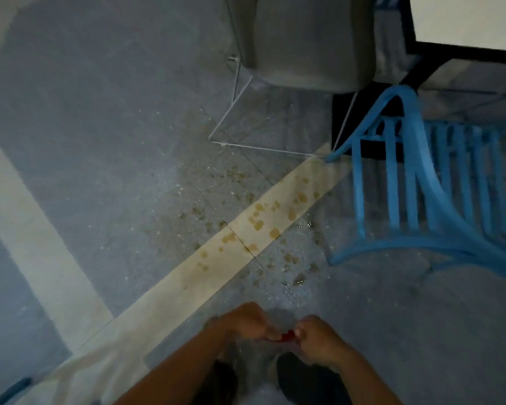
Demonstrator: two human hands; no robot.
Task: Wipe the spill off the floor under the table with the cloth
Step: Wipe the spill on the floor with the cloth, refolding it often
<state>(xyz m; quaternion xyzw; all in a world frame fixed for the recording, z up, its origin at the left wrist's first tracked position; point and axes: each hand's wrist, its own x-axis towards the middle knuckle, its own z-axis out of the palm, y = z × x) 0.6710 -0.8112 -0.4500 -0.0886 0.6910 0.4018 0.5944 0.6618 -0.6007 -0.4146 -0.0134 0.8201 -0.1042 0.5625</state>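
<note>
Red cloth bunched between our left hand and right hand, fingers pinched on it; its long axis is hidden, below the brownish spill.

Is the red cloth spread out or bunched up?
Bunched up: only a small red piece of the cloth shows, pinched between the left hand and right hand.

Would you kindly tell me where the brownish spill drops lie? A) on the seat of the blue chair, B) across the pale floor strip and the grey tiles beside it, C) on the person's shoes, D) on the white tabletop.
B: the brownish drops dot the pale strip and the grey tiles on both sides of it.
</note>
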